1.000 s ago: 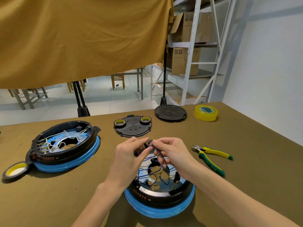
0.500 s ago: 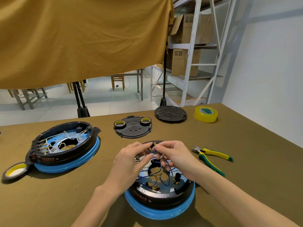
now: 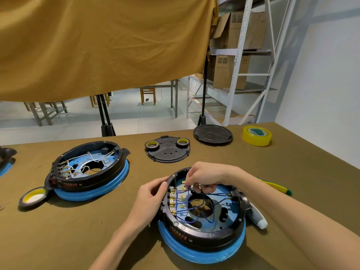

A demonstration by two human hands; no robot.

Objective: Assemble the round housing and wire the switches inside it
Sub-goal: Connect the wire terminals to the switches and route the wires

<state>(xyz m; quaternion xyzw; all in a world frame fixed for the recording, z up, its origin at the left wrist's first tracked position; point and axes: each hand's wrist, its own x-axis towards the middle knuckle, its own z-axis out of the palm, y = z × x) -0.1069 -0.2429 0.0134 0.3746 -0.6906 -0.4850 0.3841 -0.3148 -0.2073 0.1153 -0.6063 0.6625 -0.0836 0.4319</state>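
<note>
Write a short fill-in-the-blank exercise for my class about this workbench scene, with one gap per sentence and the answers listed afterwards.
1. The wires inside the near housing are ____ in colour.
2. The wires inside the far housing are ____ in colour.
3. The right hand pinches a wire while the left hand holds the housing's ____ side.
4. The big tape roll at the far right of the table is ____.

Answers: blue; white; left; yellow

I count two round housings, mine (image 3: 202,227) at six o'clock, another (image 3: 87,172) at nine; two black cover plates (image 3: 167,151) (image 3: 212,133) at twelve; one yellow tape roll (image 3: 256,135) at one.
</note>
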